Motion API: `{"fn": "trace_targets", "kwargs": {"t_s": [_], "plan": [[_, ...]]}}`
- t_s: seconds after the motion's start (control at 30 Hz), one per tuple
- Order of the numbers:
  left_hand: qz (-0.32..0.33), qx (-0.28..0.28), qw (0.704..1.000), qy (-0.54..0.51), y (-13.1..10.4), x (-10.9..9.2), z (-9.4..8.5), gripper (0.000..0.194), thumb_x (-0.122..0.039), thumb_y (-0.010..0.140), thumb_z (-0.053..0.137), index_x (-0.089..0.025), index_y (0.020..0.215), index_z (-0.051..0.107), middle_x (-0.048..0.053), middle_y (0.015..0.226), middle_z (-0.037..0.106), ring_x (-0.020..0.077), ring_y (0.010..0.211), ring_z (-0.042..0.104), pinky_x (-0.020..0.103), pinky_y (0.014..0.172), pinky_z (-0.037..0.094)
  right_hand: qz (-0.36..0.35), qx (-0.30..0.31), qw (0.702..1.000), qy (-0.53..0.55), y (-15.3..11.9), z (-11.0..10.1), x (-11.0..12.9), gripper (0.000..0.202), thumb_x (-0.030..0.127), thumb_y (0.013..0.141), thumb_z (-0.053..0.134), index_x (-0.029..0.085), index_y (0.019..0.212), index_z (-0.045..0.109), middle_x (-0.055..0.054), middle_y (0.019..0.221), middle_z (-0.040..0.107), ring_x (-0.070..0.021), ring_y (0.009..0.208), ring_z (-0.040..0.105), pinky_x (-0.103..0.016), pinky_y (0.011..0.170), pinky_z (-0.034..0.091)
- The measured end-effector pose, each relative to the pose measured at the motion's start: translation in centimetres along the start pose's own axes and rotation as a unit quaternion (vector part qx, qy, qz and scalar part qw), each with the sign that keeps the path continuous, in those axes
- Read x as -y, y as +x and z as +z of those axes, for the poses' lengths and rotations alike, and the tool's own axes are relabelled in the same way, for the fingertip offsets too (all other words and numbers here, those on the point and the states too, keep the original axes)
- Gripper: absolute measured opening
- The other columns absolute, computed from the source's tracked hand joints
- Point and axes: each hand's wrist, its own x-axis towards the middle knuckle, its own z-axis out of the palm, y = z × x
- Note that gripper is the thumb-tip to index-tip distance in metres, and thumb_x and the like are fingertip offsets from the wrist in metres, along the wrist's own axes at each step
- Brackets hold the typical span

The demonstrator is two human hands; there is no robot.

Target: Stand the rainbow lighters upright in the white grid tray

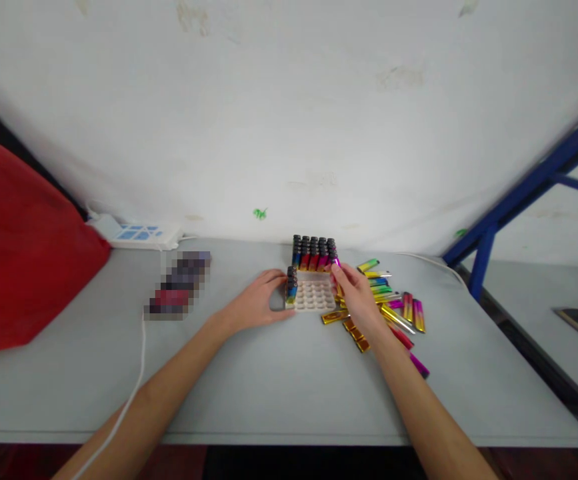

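Wall (pixel 289 133): pale, scuffed, rising behind grey table (pixel 249 393).
Tray (pixel 315 297): lying flat mid-table; lighters (pixel 291 285) standing in its left column, tops up, long axes vertical.
Block (pixel 313 255): more lighters, standing upright behind tray.
Left hand (pixel 253 304): gripping tray's left side.
Right hand (pixel 356 292): pinching magenta lighter (pixel 337 263) near tray's right back corner; tilt unclear.
Pile (pixel 393 305): lying loose, axes mixed.

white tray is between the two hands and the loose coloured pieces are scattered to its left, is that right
Not quite: the head view shows the loose coloured pieces scattered to the right. The white tray is between the left hand and right hand.
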Motion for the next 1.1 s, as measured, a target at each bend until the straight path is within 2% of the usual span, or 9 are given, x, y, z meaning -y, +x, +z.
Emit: {"fn": "trace_targets", "kwargs": {"t_s": [0.13, 0.23, 0.3, 0.4, 0.57, 0.7, 0.83, 1.0, 1.1], "plan": [[-0.005, 0.001, 1.0, -0.002, 0.0, -0.1, 0.0, 0.067, -0.058, 0.089, 0.093, -0.023, 0.144, 0.077, 0.02, 0.156, 0.076, 0.0441, 0.15, 0.071, 0.059, 0.134, 0.057, 0.021, 0.062, 0.998, 0.026, -0.4, 0.5, -0.1, 0.067, 0.091, 0.084, 0.085, 0.03, 0.099, 0.062, 0.006, 0.075, 0.064, -0.0155, 0.058, 0.051, -0.03, 0.056, 0.044], [-0.002, 0.001, 1.0, -0.005, 0.1, -0.4, -0.1, 0.065, -0.057, 0.091, 0.093, -0.022, 0.143, 0.077, 0.021, 0.155, 0.077, 0.0445, 0.149, 0.072, 0.059, 0.134, 0.058, 0.035, 0.078, 0.996, 0.0, -0.7, 0.8, -0.4, 0.066, 0.093, 0.088, 0.079, 0.032, 0.1, 0.058, 0.01, 0.066, 0.048, -0.0138, 0.052, 0.035, -0.027, 0.049, 0.031], [0.0, 0.001, 1.0, -0.007, 0.1, -0.6, -0.3, 0.065, -0.056, 0.091, 0.092, -0.022, 0.144, 0.077, 0.021, 0.155, 0.077, 0.0444, 0.149, 0.072, 0.059, 0.133, 0.058, 0.009, 0.061, 0.996, -0.069, -0.9, 0.9, -0.4, 0.063, 0.093, 0.093, 0.072, 0.031, 0.095, 0.059, 0.009, 0.064, 0.046, -0.0157, 0.056, 0.038, -0.028, 0.051, 0.031], [0.001, 0.003, 1.0, -0.009, 0.1, -0.7, -0.4, 0.065, -0.055, 0.091, 0.094, -0.024, 0.145, 0.076, 0.019, 0.155, 0.077, 0.043, 0.149, 0.071, 0.059, 0.134, 0.057, -0.058, 0.024, 0.98, -0.19, -1.1, 0.9, -0.2, 0.064, 0.089, 0.1, 0.061, 0.027, 0.081, 0.058, 0.003, 0.068, 0.054, -0.0182, 0.066, 0.048, -0.031, 0.06, 0.036], [-0.002, 0.003, 1.0, -0.007, 0.1, -0.7, -0.3, 0.066, -0.056, 0.09, 0.094, -0.025, 0.145, 0.076, 0.019, 0.155, 0.077, 0.0429, 0.148, 0.072, 0.06, 0.133, 0.058, -0.094, 0.004, 0.95, -0.297, -1.3, 1.1, 0.3, 0.065, 0.08, 0.102, 0.055, 0.027, 0.065, 0.048, 0.002, 0.06, 0.049, -0.0172, 0.064, 0.045, -0.032, 0.063, 0.033], [-0.001, 0.004, 1.0, -0.003, 0.1, -0.6, -0.3, 0.064, -0.058, 0.091, 0.093, -0.024, 0.144, 0.077, 0.019, 0.154, 0.077, 0.0431, 0.148, 0.071, 0.059, 0.133, 0.058, -0.093, -0.011, 0.94, -0.329, -1.3, 1.3, 0.2, 0.054, 0.064, 0.097, 0.058, 0.029, 0.059, 0.041, 0.003, 0.056, 0.042, -0.0163, 0.06, 0.04, -0.033, 0.062, 0.031], [0.002, 0.007, 1.0, -0.001, 0.1, -0.7, -0.3, 0.064, -0.06, 0.093, 0.091, -0.023, 0.143, 0.077, 0.02, 0.153, 0.077, 0.0425, 0.148, 0.071, 0.057, 0.133, 0.058, -0.077, -0.019, 0.938, -0.338, -1.2, 1.5, 0.1, 0.044, 0.052, 0.093, 0.059, 0.029, 0.059, 0.043, 0.002, 0.055, 0.045, -0.0169, 0.06, 0.042, -0.032, 0.062, 0.031], [0.003, 0.004, 1.0, -0.004, 0.1, -0.7, -0.3, 0.063, -0.057, 0.092, 0.093, -0.023, 0.142, 0.077, 0.019, 0.152, 0.078, 0.0428, 0.146, 0.072, 0.059, 0.132, 0.058, -0.079, -0.015, 0.939, -0.334, -1.2, 1.5, 0.1, 0.04, 0.049, 0.092, 0.059, 0.028, 0.061, 0.047, 0.001, 0.056, 0.049, -0.0179, 0.061, 0.044, -0.032, 0.061, 0.03], [-0.002, 0.005, 1.0, -0.008, 0.1, -0.7, -0.3, 0.064, -0.056, 0.091, 0.093, -0.022, 0.143, 0.077, 0.02, 0.154, 0.077, 0.0438, 0.148, 0.072, 0.06, 0.133, 0.058, -0.089, -0.008, 0.94, -0.33, -1.2, 1.5, 0.1, 0.044, 0.055, 0.095, 0.058, 0.029, 0.062, 0.047, 0.001, 0.057, 0.051, -0.018, 0.061, 0.043, -0.032, 0.061, 0.031]]}}
